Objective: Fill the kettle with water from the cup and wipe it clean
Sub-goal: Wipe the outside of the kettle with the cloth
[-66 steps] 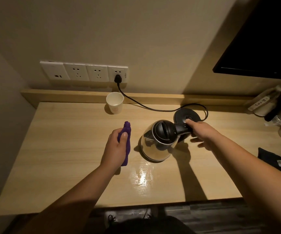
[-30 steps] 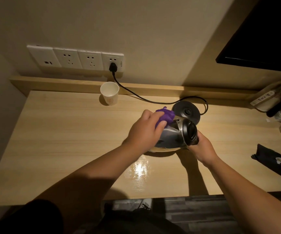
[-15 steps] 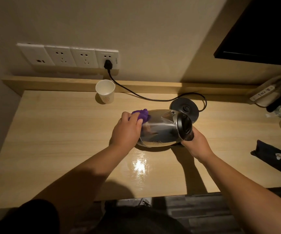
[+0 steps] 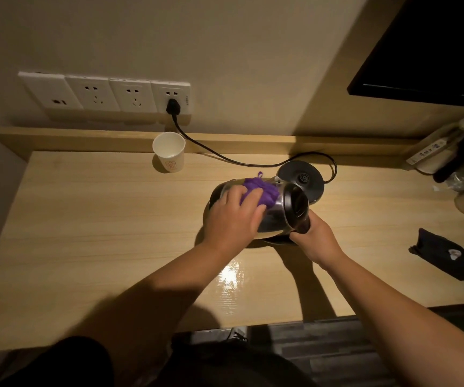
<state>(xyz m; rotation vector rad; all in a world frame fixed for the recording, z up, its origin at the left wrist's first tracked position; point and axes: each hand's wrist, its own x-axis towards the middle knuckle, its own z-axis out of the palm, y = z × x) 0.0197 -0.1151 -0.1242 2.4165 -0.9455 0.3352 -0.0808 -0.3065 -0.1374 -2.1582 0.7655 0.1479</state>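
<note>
The steel kettle (image 4: 276,219) lies tipped on its side above the wooden desk (image 4: 99,233), its black lid facing right. My right hand (image 4: 313,237) grips its black handle from below. My left hand (image 4: 232,219) presses a purple cloth (image 4: 261,191) against the kettle's upper side. A white paper cup (image 4: 168,152) stands upright at the back of the desk, left of the kettle; whether it holds water cannot be seen.
The kettle's black base (image 4: 302,181) sits just behind the kettle, its cord (image 4: 225,157) running to a wall socket (image 4: 172,96). A dark cloth item (image 4: 443,258) lies at the right. Bottles and a remote crowd the far right corner (image 4: 454,163). A wet shine marks the desk front (image 4: 232,275).
The kettle was lifted off the desk and tipped sideways. My left hand brought the purple cloth onto it and has slid it from the bottom end toward the lid end.
</note>
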